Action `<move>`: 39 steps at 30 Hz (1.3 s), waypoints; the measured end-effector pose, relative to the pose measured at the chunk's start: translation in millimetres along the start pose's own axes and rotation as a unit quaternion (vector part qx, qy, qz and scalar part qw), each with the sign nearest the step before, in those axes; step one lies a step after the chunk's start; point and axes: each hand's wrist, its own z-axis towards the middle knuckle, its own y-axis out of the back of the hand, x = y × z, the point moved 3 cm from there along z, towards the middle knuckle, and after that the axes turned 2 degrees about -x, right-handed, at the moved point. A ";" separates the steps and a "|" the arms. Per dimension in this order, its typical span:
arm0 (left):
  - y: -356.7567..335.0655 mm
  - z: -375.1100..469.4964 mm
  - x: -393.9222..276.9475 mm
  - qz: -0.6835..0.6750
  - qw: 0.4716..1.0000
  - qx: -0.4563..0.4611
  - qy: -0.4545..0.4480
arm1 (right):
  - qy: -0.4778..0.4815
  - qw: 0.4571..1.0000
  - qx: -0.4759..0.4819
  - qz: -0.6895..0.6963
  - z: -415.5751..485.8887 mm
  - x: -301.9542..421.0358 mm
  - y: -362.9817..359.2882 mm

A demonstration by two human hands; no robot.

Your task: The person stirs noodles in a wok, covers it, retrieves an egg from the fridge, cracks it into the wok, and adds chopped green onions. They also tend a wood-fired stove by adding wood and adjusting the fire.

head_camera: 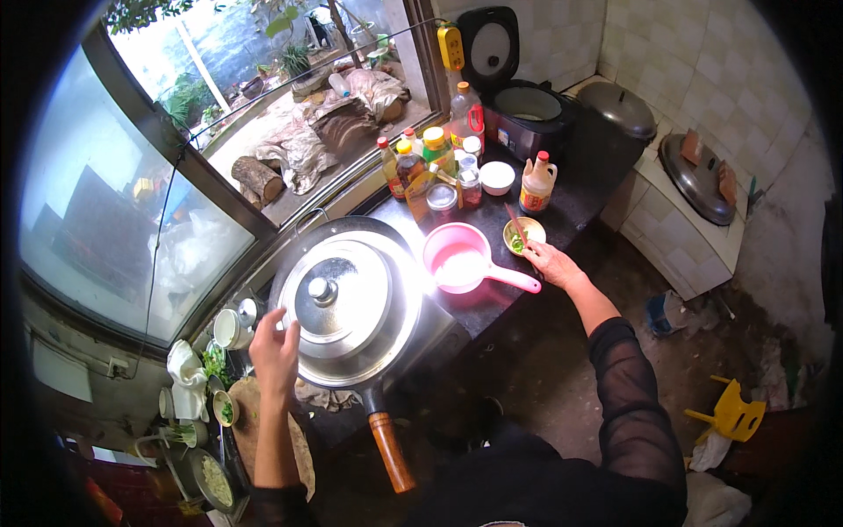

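Note:
My left hand [273, 349] is raised at the left edge of the wok [369, 227], its fingers apart and holding nothing. A domed metal lid [342, 277] with a round knob covers the wok, whose wooden handle [392, 454] points towards me. At the right, my right hand [556, 265] pinches reddish-brown chopsticks [515, 221] that slant across a small bowl [535, 230]. Chopped green pieces [517, 242] lie in that bowl. Just left of it stands a pink plastic ladle [454, 247], its handle reaching towards my right hand.
Behind the ladle are several sauce bottles [409, 165], a white bowl [497, 178], a handled jug [537, 184] and an open rice cooker [527, 118]. At left lie a round chopping board [247, 421] and bowls of chopped food [216, 481]. A yellow plastic stool [737, 412] is on the floor.

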 end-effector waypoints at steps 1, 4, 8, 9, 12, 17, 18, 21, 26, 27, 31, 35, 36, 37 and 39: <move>9.5 -9.4 5.8 -0.006 1.000 -0.003 0.001 | 0.017 1.000 -0.001 -0.009 -2.1 -2.1 -4.1; 29.1 -38.5 24.1 -0.101 0.993 -0.036 0.052 | -0.028 0.996 0.088 0.000 -5.8 -7.5 -13.1; 47.9 -60.5 38.9 -0.183 0.977 -0.021 0.111 | -0.082 0.989 0.112 0.041 -10.9 -0.9 -0.1; 51.5 -63.7 39.2 -0.207 0.972 -0.028 0.108 | -0.111 0.989 0.088 0.046 -17.9 3.5 7.8; 61.3 -72.7 33.6 -0.265 0.959 -0.035 0.089 | -0.158 0.986 -0.016 0.058 -44.6 25.5 30.3; 80.8 -106.5 10.2 -0.325 0.942 -0.088 0.014 | -0.219 0.975 -0.036 -0.012 -156.2 84.4 50.1; 80.2 -110.8 5.7 -0.315 0.944 -0.103 -0.004 | -0.231 0.972 -0.039 -0.002 -182.9 98.9 49.2; 84.4 -137.8 -6.5 -0.398 0.911 -0.111 -0.001 | -0.341 0.939 0.013 0.028 -262.9 144.8 29.3; 87.8 -189.1 -77.4 0.326 0.816 -0.306 -0.366 | -0.429 0.880 0.153 0.137 -373.6 223.4 -2.8; 84.3 -198.0 -90.7 0.213 0.859 -0.313 -0.345 | -0.446 0.866 0.164 0.154 -390.7 234.3 -4.3; 35.3 -231.7 -155.9 -0.192 0.916 -0.197 -0.292 | -0.505 0.820 0.190 0.189 -449.6 252.0 -0.2; -50.4 -264.7 -236.1 -0.476 0.858 0.034 -0.192 | -0.567 0.790 0.149 0.179 -528.3 238.6 19.1; -74.5 -272.8 -259.2 -0.515 0.839 0.075 -0.159 | -0.587 0.777 0.131 0.187 -553.2 230.0 25.3; -98.0 -284.0 -283.8 -0.533 0.824 0.133 -0.140 | -0.606 0.763 0.113 0.196 -580.7 222.5 31.5; -142.7 -311.7 -331.7 -0.545 0.804 0.211 -0.108 | -0.645 0.735 0.085 0.193 -639.0 216.2 40.6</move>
